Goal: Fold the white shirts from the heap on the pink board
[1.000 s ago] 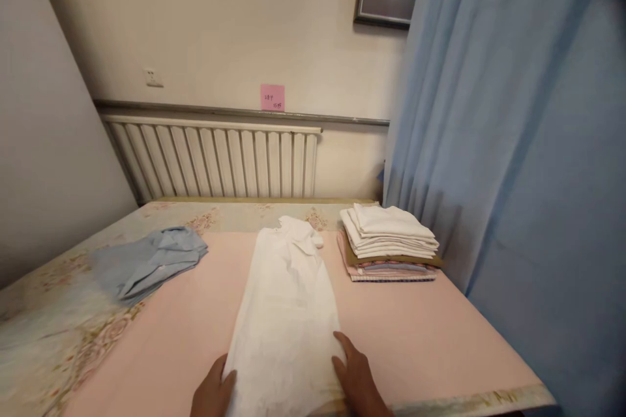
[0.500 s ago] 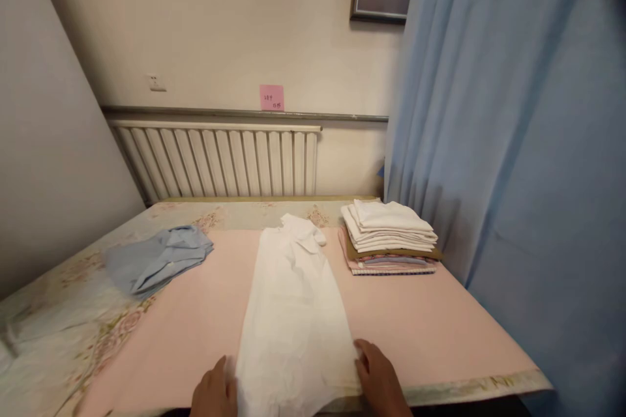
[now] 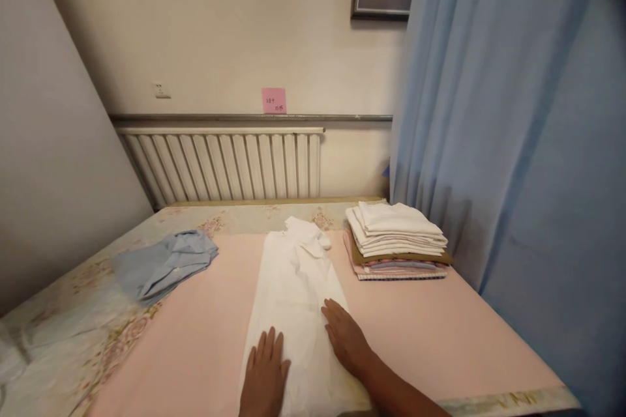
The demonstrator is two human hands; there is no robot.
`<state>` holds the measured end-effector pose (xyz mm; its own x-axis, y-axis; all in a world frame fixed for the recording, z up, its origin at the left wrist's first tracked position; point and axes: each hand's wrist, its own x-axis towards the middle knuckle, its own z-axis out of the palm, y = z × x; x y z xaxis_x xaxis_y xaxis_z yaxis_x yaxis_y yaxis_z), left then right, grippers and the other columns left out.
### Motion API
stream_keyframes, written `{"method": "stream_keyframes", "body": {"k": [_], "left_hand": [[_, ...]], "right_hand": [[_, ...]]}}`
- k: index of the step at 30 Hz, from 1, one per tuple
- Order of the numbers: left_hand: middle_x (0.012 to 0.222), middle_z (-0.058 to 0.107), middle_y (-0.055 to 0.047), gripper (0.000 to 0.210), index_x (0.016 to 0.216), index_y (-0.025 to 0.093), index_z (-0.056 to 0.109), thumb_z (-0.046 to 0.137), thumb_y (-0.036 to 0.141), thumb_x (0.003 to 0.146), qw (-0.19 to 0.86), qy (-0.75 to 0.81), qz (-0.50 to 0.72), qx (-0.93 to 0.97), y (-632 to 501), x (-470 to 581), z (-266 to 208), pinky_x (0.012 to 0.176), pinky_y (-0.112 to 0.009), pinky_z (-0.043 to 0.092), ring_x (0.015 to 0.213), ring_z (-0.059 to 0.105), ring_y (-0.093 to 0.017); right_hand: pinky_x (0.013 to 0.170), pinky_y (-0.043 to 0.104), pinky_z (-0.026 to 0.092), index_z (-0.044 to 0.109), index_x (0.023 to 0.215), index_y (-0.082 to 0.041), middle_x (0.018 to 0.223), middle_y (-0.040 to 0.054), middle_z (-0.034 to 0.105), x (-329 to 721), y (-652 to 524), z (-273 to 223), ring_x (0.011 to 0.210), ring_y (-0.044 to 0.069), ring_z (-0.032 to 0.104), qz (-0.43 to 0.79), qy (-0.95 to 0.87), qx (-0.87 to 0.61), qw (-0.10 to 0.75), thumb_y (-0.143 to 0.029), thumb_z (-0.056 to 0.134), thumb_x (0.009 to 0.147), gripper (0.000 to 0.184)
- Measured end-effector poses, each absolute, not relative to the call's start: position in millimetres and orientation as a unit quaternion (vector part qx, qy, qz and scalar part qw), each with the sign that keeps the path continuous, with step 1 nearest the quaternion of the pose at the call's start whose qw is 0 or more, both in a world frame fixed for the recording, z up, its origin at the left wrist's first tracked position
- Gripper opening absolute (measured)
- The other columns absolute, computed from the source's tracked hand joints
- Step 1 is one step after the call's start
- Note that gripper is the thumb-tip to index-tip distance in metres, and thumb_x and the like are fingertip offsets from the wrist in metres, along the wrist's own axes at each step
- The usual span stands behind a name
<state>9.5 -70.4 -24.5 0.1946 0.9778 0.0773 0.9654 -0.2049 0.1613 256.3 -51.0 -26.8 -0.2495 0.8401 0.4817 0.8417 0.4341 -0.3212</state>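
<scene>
A white shirt, folded into a long narrow strip, lies lengthwise on the pink cloth, its collar end at the far side. My left hand rests flat on the shirt's near left part, fingers stretched out and pointing away from me. Higher up, at the right edge of the shirt, my right hand lies with its fingers extended over the fabric. Neither hand grips anything. The lower end of the shirt runs toward the bottom of the view, partly behind my hands.
A crumpled blue shirt lies at the left on the floral sheet. At the back right stands a stack of folded clothes, mostly white on top. A blue curtain hangs along the right side; a radiator lines the far wall.
Both hands have moved from the shirt's near side edges up onto its surface, fingers now spread flat. My right hand has gone farther away and inward. The camera view has shifted slightly.
</scene>
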Motion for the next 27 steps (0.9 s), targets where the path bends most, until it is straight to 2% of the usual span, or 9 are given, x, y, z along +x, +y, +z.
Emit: {"method": "stream_keyframes", "body": {"k": [4, 7, 11, 15, 19, 22, 24, 27], "left_hand": [[0.153, 0.032, -0.003, 0.052, 0.142, 0.025, 0.042, 0.033, 0.034, 0.091, 0.017, 0.612, 0.108, 0.783, -71.6, 5.7, -57.0, 0.116, -0.046, 0.020, 0.142, 0.025, -0.025], [0.150, 0.038, -0.005, 0.051, 0.138, 0.023, 0.048, 0.036, 0.034, 0.090, 0.038, 0.619, 0.119, 0.775, -65.6, 0.0, -61.0, 0.115, -0.047, 0.023, 0.140, 0.030, -0.025], [0.142, 0.050, -0.011, 0.053, 0.134, 0.013, 0.050, 0.034, 0.040, 0.091, 0.102, 0.635, 0.184, 0.743, -30.9, -1.5, -34.1, 0.113, -0.038, 0.028, 0.132, 0.044, -0.023], [0.134, 0.055, -0.016, 0.052, 0.128, 0.006, 0.051, 0.034, 0.039, 0.091, 0.209, 0.677, 0.253, 0.659, 36.4, 10.8, 13.8, 0.107, -0.035, 0.034, 0.126, 0.049, -0.023], [0.115, 0.066, -0.011, 0.041, 0.114, 0.015, 0.057, 0.032, 0.040, 0.092, 0.234, 0.678, 0.253, 0.650, 111.6, 29.7, 46.4, 0.092, -0.032, 0.043, 0.108, 0.060, -0.021], [0.108, 0.067, -0.012, 0.043, 0.106, 0.014, 0.058, 0.031, 0.045, 0.093, 0.258, 0.684, 0.233, 0.641, 158.7, 42.9, 53.7, 0.087, -0.032, 0.043, 0.105, 0.061, -0.023], [0.104, 0.067, -0.014, 0.046, 0.099, 0.012, 0.060, 0.035, 0.049, 0.093, 0.283, 0.689, 0.206, 0.635, 183.5, 50.6, 53.2, 0.087, -0.035, 0.044, 0.104, 0.061, -0.025], [0.106, 0.065, -0.009, 0.038, 0.101, 0.013, 0.061, 0.050, 0.047, 0.089, 0.334, 0.695, 0.156, 0.617, 210.7, 61.2, 48.0, 0.086, -0.040, 0.048, 0.099, 0.061, -0.022]], "right_hand": [[0.112, 0.047, 0.033, 0.045, 0.139, -0.015, 0.146, 0.0110, 0.041, 249.1, -34.5, -20.3, 0.137, 0.024, 0.034, 0.019, -0.837, -0.488, 0.245, -0.019, 0.044, 0.090, 0.049], [0.114, 0.048, 0.029, 0.045, 0.139, -0.020, 0.145, 0.0076, 0.044, 245.9, -29.3, -22.2, 0.137, 0.024, 0.035, 0.039, -0.847, -0.478, 0.229, -0.022, 0.049, 0.090, 0.049], [0.115, 0.046, 0.027, 0.048, 0.136, -0.022, 0.142, 0.0062, 0.049, 244.2, -28.5, -23.1, 0.135, 0.022, 0.038, 0.054, -0.838, -0.487, 0.238, -0.024, 0.047, 0.092, 0.044], [0.115, 0.045, 0.028, 0.050, 0.134, -0.023, 0.140, 0.0053, 0.051, 243.2, -27.9, -19.0, 0.134, 0.022, 0.040, 0.070, -0.832, -0.492, 0.245, -0.024, 0.051, 0.090, 0.044], [0.115, 0.046, 0.027, 0.049, 0.135, -0.024, 0.141, 0.0051, 0.050, 242.9, -25.1, -18.6, 0.134, 0.023, 0.040, 0.080, -0.828, -0.499, 0.242, -0.023, 0.051, 0.089, 0.046], [0.116, 0.045, 0.026, 0.049, 0.135, -0.023, 0.143, 0.0050, 0.048, 244.2, -21.5, -19.3, 0.135, 0.024, 0.038, 0.098, -0.831, -0.498, 0.229, -0.023, 0.051, 0.088, 0.047], [0.116, 0.045, 0.024, 0.048, 0.136, -0.023, 0.144, 0.0045, 0.046, 245.5, -18.8, -18.3, 0.136, 0.024, 0.037, 0.111, -0.833, -0.497, 0.218, -0.024, 0.052, 0.087, 0.049], [0.117, 0.045, 0.023, 0.047, 0.137, -0.023, 0.146, 0.0038, 0.044, 247.4, -14.9, -15.6, 0.137, 0.024, 0.035, 0.129, -0.836, -0.495, 0.197, -0.024, 0.052, 0.085, 0.052]]}}
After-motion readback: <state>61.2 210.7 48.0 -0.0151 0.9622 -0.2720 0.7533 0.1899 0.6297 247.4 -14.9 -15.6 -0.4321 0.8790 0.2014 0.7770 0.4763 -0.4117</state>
